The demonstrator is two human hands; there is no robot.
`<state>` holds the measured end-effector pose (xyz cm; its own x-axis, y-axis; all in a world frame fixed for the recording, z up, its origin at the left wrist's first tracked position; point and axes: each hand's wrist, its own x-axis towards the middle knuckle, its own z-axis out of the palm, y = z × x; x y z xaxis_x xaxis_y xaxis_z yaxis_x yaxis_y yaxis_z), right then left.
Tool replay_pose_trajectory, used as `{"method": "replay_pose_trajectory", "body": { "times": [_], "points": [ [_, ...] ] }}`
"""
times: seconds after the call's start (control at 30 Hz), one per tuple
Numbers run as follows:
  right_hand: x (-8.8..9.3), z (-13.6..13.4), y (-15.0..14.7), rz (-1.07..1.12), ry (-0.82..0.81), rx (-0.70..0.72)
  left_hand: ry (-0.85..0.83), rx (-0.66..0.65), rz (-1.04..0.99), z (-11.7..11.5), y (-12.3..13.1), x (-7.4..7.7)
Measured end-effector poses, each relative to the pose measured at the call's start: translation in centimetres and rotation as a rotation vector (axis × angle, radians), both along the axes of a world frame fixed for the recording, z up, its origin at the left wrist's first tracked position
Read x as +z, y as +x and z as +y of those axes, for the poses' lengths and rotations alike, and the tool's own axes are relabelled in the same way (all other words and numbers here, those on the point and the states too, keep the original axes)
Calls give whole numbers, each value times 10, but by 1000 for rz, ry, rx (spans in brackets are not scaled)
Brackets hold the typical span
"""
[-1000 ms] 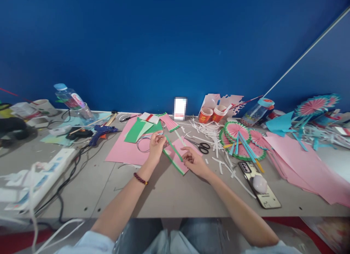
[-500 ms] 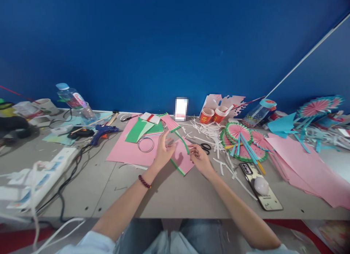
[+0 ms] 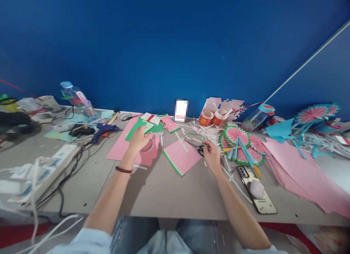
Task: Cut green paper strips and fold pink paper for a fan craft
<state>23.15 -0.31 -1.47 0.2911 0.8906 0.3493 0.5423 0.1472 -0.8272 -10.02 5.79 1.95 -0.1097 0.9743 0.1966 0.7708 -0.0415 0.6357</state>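
My left hand (image 3: 140, 140) is open, fingers stretched over the green paper sheets (image 3: 133, 130) lying on pink sheets (image 3: 117, 150). My right hand (image 3: 212, 155) is closed beside the black-handled scissors (image 3: 200, 150). From its fingertips a thin paper strip (image 3: 193, 134) seems to curve to the left, seen nearly edge-on with a little green at its end. Between my hands lies a pink paper square (image 3: 182, 157) with a green border along its lower left edge. A pale strip (image 3: 181, 142) crosses its top. Behind it sits a pleated pink piece with green edges (image 3: 170, 123).
White paper scraps (image 3: 206, 131), red paper cups (image 3: 206, 117) and watermelon-like paper fans (image 3: 237, 135) are at the right. A phone (image 3: 264, 203) and pink sheets (image 3: 303, 170) lie farther right. At the left are a blue glue gun (image 3: 102, 131), cables and a power strip (image 3: 51, 170).
My left hand has moved left, from above the pink square to the green sheets. My right hand has shifted right toward the scissors, away from the square.
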Motion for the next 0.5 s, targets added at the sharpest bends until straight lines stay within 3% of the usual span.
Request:
{"method": "replay_pose_trajectory", "body": {
  "times": [0.1, 0.2, 0.33, 0.5],
  "points": [
    [3, 3, 13, -168, 73, -106, 14, 145, 228, 3, -25, -3],
    [2, 5, 22, -295, 113, -151, 91, 289, 380, -1, -42, -16],
    [-3, 7, 31, -433, 75, -206, 84, 234, 442, -5, -51, -32],
    [-3, 2, 28, -601, 0, -240, 125, 197, 411, -3, -55, -34]
  ]
}}
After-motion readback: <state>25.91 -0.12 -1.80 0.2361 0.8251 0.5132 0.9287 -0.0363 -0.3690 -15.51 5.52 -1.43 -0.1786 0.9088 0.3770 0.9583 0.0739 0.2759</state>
